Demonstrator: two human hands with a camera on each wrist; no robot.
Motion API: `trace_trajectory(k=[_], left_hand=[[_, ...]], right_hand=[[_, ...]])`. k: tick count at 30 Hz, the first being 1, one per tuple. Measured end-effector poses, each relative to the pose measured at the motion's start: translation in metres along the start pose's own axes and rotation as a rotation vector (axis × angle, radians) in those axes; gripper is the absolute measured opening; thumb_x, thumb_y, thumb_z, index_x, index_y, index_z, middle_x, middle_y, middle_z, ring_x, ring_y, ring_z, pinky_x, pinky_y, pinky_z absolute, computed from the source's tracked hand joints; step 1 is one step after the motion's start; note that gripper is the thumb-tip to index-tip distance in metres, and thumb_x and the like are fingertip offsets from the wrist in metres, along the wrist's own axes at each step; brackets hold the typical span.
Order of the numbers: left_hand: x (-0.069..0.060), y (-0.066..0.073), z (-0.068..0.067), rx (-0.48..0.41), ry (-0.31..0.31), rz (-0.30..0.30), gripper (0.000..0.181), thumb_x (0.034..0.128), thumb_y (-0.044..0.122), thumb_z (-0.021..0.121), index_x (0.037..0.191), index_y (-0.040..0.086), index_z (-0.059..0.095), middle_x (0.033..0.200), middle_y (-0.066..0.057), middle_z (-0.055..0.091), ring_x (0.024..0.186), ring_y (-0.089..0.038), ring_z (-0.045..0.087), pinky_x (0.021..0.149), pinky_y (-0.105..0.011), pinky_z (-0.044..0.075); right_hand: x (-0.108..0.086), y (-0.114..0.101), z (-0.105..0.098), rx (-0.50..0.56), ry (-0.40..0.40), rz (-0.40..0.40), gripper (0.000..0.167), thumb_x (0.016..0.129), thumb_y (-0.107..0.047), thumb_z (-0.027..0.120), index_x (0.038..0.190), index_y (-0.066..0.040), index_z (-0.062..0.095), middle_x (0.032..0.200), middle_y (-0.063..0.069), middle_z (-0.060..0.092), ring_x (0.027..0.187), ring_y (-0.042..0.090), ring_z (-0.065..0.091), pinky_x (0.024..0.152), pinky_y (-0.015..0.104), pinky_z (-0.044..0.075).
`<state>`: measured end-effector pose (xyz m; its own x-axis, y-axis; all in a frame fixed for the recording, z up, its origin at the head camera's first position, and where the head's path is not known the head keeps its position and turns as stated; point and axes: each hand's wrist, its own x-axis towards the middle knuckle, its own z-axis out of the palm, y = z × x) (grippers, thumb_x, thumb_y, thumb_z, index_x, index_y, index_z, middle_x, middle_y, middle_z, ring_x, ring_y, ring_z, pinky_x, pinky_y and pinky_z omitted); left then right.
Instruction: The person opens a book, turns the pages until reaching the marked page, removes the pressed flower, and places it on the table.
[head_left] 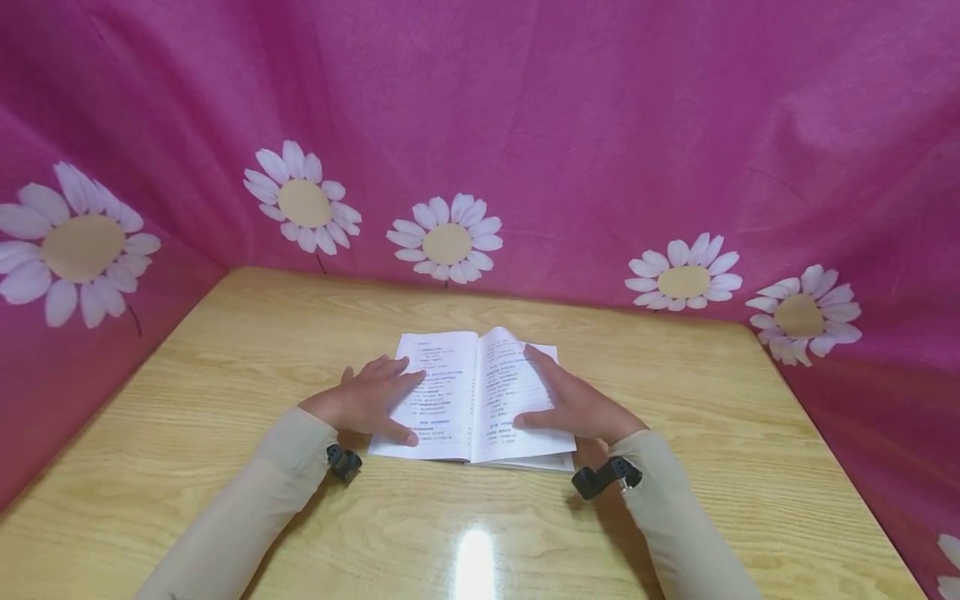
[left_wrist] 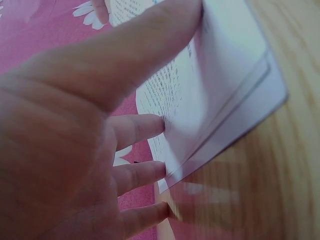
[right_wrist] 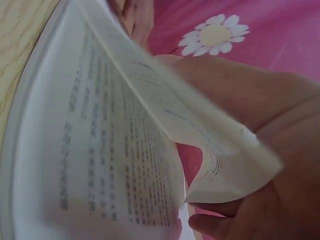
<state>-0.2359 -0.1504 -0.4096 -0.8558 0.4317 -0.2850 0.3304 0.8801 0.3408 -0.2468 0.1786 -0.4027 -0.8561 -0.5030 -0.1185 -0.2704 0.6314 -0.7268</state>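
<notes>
Lying open in the head view, a thin paperback book with white printed pages [head_left: 441, 398] rests on a glossy, pale wood-grain table [head_left: 405, 533], in from the far edge and between the left and right edges. The person's left hand [head_left: 363, 404] spreads wide over the outer part of the left page, fingers straight and holding nothing. The right hand [head_left: 577, 404] has a lifted, softly bowed white paper leaf [head_left: 504, 400] between its extended thumb and forefinger above and its folded fingers below; the paper beneath shows along the bottom. Smooth beige sleeves [head_left: 232, 508] end near black wrist-worn devices [head_left: 343, 462]. Past the table's far corners hangs a creased magenta fabric backdrop [head_left: 570, 125], printed with white-petalled, yellow-centred daisies [head_left: 448, 243]. From the left wrist, the left thumb lies straight across the smooth page, two fingertips meet the paper's far side, and a lower one sits just beyond a corner of the book. Stacked sheet edges fan slightly there, over the streaky wood grain. From the right wrist, the leaf curls into a curved flap against the hand, its thumb behind and bent fingers low by the edge; blurred print lines the flatter page beneath.
</notes>
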Motion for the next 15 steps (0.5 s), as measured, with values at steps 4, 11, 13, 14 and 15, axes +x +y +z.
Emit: trace_trajectory(k=[4, 11, 13, 14, 15], left_hand=[[0.000, -0.001, 0.001, -0.004, 0.000, 0.007, 0.103, 0.0720, 0.060, 0.074, 0.154, 0.023, 0.025, 0.161, -0.010, 0.012, 0.146, -0.038, 0.002, 0.105, -0.073, 0.002], [-0.001, -0.001, 0.001, -0.006, 0.000, 0.002, 0.102, 0.0729, 0.059, 0.074, 0.155, 0.024, 0.024, 0.161, -0.009, 0.011, 0.147, -0.037, 0.001, 0.106, -0.072, 0.002], [-0.001, -0.001, 0.000, -0.007, -0.002, 0.002, 0.102, 0.0730, 0.059, 0.074, 0.155, 0.024, 0.024, 0.162, -0.009, 0.011, 0.147, -0.037, 0.000, 0.106, -0.072, 0.001], [-0.001, -0.001, 0.000, -0.010, -0.003, 0.003, 0.102, 0.0729, 0.059, 0.074, 0.155, 0.024, 0.024, 0.162, -0.009, 0.011, 0.147, -0.037, 0.000, 0.106, -0.072, 0.001], [-0.001, -0.002, 0.000, -0.010, -0.003, 0.005, 0.102, 0.0729, 0.060, 0.074, 0.155, 0.024, 0.024, 0.162, -0.009, 0.011, 0.147, -0.037, 0.000, 0.106, -0.072, 0.001]], right_hand=[[0.000, 0.000, -0.002, 0.002, 0.046, 0.005, 0.104, 0.077, -0.050, 0.077, 0.155, -0.032, 0.011, 0.153, 0.005, 0.034, 0.122, 0.028, 0.047, 0.103, 0.053, 0.035], [-0.002, -0.008, -0.006, 0.106, 0.093, -0.025, 0.081, 0.090, -0.050, 0.063, 0.154, -0.032, 0.017, 0.152, 0.006, 0.037, 0.120, 0.027, 0.051, 0.105, 0.055, 0.032], [-0.002, -0.010, -0.006, 0.129, 0.099, -0.006, 0.078, 0.090, -0.053, 0.060, 0.154, -0.035, 0.017, 0.153, 0.004, 0.036, 0.126, 0.027, 0.048, 0.107, 0.056, 0.031], [-0.003, -0.012, -0.006, 0.137, 0.104, 0.008, 0.077, 0.091, -0.056, 0.058, 0.153, -0.036, 0.017, 0.153, 0.004, 0.035, 0.130, 0.027, 0.045, 0.107, 0.056, 0.029], [-0.003, -0.013, -0.006, 0.146, 0.106, 0.013, 0.075, 0.092, -0.057, 0.055, 0.153, -0.037, 0.017, 0.154, 0.004, 0.035, 0.133, 0.028, 0.042, 0.108, 0.058, 0.028]])
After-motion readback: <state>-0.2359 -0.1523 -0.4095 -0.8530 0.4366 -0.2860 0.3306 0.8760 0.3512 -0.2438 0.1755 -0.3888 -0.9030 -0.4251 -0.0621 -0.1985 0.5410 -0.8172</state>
